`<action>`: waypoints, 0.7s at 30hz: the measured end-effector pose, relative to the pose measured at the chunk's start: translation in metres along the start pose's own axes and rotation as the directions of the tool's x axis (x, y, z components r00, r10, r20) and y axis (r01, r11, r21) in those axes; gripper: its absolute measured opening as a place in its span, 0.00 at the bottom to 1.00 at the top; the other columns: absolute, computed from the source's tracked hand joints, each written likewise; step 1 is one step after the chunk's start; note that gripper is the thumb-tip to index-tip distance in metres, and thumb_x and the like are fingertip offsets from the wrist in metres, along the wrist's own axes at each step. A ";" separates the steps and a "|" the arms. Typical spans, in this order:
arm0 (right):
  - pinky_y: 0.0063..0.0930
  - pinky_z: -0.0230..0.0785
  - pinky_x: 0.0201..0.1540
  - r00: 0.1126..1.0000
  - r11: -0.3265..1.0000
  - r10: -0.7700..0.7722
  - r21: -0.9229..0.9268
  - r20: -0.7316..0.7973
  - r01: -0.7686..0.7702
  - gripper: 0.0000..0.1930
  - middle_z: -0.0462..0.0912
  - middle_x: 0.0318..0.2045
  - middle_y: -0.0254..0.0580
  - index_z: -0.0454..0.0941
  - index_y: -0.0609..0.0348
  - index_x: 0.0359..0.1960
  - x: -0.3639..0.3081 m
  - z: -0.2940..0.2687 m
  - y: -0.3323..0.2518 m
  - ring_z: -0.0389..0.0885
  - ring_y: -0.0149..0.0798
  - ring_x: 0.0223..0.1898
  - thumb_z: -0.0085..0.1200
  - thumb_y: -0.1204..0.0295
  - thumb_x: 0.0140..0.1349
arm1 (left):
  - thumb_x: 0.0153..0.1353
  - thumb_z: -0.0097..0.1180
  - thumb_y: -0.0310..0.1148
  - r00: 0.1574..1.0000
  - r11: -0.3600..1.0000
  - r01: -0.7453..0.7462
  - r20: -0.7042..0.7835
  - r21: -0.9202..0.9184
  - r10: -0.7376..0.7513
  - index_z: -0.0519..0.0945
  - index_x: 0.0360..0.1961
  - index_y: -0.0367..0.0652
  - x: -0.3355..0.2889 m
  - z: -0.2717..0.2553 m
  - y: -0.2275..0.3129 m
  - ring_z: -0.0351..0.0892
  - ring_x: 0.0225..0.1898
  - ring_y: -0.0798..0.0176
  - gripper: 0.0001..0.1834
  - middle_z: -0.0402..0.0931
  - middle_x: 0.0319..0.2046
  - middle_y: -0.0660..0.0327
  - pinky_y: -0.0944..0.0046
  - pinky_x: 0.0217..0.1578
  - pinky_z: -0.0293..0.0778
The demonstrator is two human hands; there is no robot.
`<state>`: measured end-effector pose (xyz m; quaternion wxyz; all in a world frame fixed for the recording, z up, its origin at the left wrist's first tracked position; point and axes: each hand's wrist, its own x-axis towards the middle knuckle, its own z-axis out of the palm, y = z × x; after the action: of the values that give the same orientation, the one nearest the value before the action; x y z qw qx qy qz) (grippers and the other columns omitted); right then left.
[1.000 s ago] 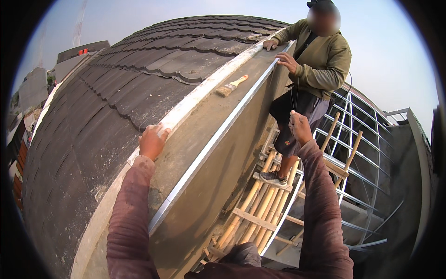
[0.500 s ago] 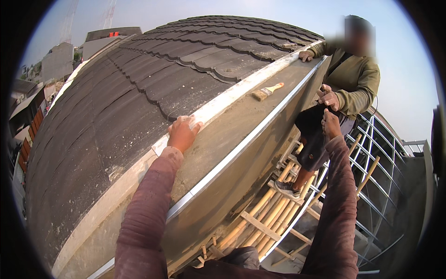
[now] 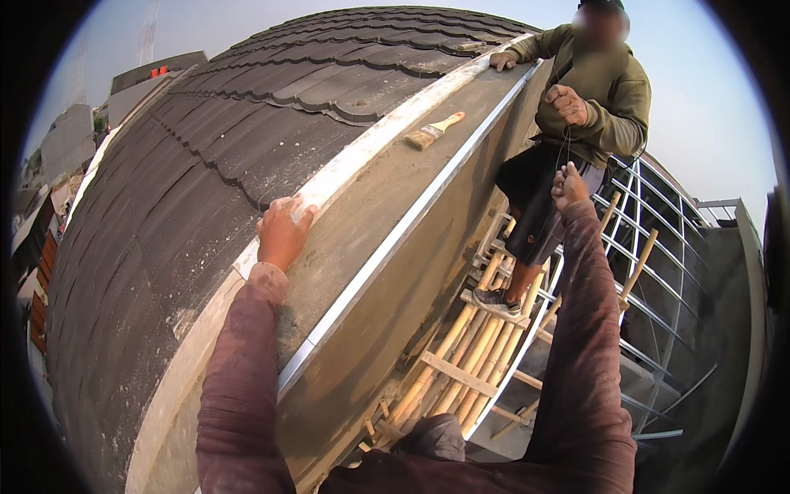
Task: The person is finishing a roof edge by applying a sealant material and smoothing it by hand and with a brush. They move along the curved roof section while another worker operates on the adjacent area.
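My left hand rests on the white roof edging, its fingers bent over the raised strip. Out in front, my right hand is closed in a pinch on a thin string, perhaps a wire. The string runs up to the raised fist of a co-worker in an olive jacket. That person's other hand lies on the far end of the edging. Between us, a paintbrush with a wooden handle lies on the cement ledge.
Dark roof tiles slope away on the left. A pale metal strip borders the ledge. Below, the co-worker stands on bamboo scaffolding with wooden crosspieces. A metal frame spans the drop at right.
The co-worker's fist has risen away from my right hand, and string now shows between them. My left hand stays on the edging. The whole view has shifted, with the scene sliding up and left.
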<state>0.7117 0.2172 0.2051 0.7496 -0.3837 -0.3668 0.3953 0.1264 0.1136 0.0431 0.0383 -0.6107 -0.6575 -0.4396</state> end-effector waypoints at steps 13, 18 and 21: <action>0.18 0.65 0.26 0.990 0.989 -0.003 -0.145 0.144 0.024 0.17 0.82 0.38 0.29 0.76 0.52 0.62 -0.080 -0.012 0.106 0.75 0.23 0.29 0.50 0.64 0.76 | 0.72 0.52 0.57 0.999 0.998 0.038 0.014 0.057 -0.039 0.78 0.66 0.48 -0.009 -0.022 -0.007 0.67 0.69 0.49 0.31 0.72 0.65 0.52 0.46 0.70 0.57; 0.08 0.61 0.21 0.932 0.944 -0.078 -0.274 0.353 0.182 0.16 0.82 0.34 0.27 0.76 0.57 0.62 -0.189 -0.017 0.121 0.72 0.15 0.22 0.46 0.64 0.79 | 0.73 0.47 0.59 0.994 0.998 0.060 0.085 0.020 -0.061 0.77 0.67 0.50 -0.010 -0.013 0.017 0.68 0.68 0.46 0.32 0.70 0.66 0.51 0.45 0.71 0.57; 0.11 0.61 0.20 0.909 0.934 0.010 -0.328 0.416 0.140 0.16 0.82 0.34 0.29 0.78 0.58 0.59 -0.243 0.004 0.148 0.74 0.18 0.22 0.49 0.64 0.79 | 0.73 0.48 0.58 1.000 0.999 0.022 0.017 0.025 -0.022 0.77 0.67 0.48 -0.012 -0.010 0.001 0.68 0.68 0.46 0.32 0.71 0.66 0.50 0.45 0.70 0.57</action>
<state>0.5604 0.0639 0.0190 0.5880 -0.4064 -0.5935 0.3700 0.1259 0.0978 0.0427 0.0350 -0.6067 -0.6699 -0.4265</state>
